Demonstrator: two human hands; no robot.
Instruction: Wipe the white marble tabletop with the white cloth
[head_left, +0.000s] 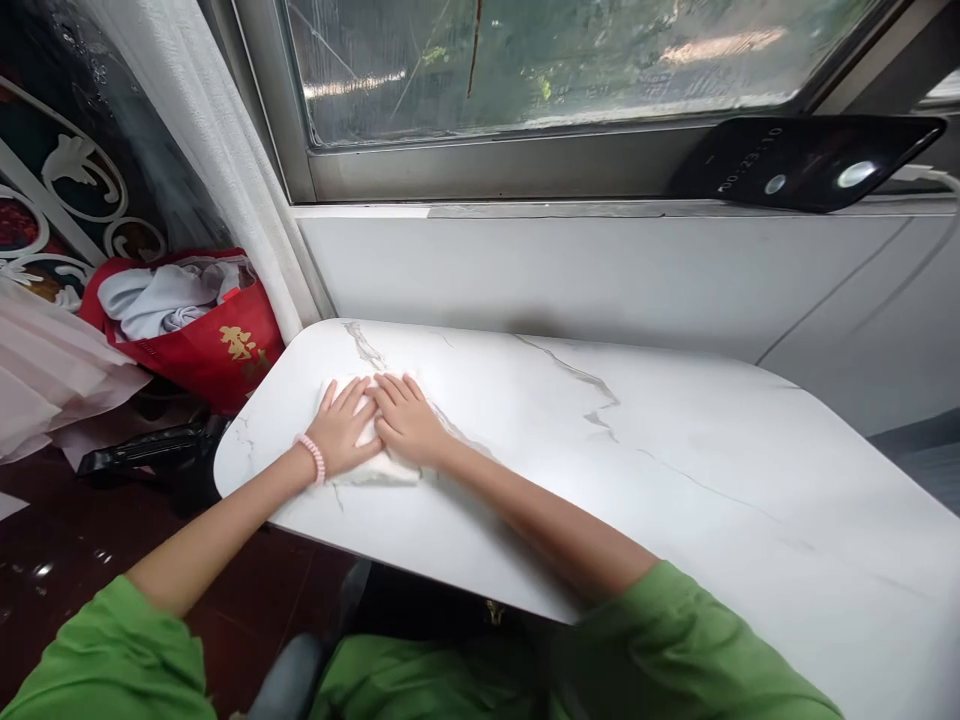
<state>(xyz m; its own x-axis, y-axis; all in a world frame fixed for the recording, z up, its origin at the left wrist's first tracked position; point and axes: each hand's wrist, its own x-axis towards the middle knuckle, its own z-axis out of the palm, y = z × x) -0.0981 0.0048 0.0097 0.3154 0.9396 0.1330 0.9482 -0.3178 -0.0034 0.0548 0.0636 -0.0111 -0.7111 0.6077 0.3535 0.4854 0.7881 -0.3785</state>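
Note:
A white cloth (pixel 390 472) lies flat near the left end of the white marbled table (pixel 675 430). My left hand (pixel 343 428), with a pink beaded bracelet at the wrist, rests palm down on the cloth, fingers spread. Beside it my right hand (pixel 407 418) also presses flat on the cloth, and its fingertips touch the fingers of my left hand. Parts of the cloth are hidden beneath both hands.
A red bag (pixel 217 345) with pale fabric inside stands left of the table, by a white curtain (pixel 202 130). A phone-like black device (pixel 810 160) showing a timer is at the window ledge. A black object (pixel 150 450) lies below the bag.

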